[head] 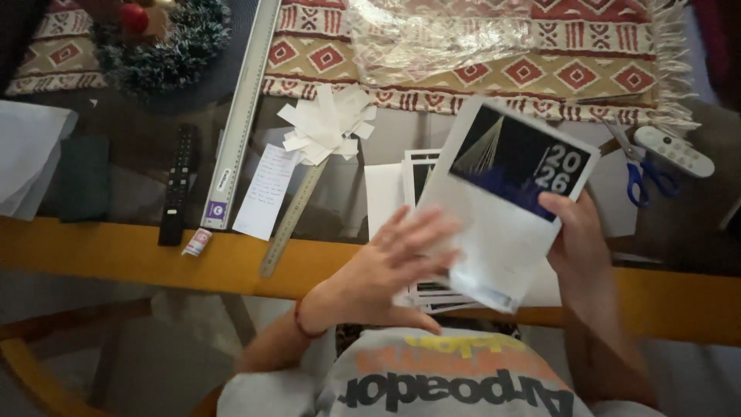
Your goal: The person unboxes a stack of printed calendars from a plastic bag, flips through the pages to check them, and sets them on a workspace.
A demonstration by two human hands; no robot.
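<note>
Over the table edge — right hand grips white card, left hand flat

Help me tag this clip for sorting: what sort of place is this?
Probably a home table used for paper craft. A patterned woven runner and a television remote suggest a living space; a metal ruler, scissors and paper scraps show the craft. The right hand holds a printed card.
</note>
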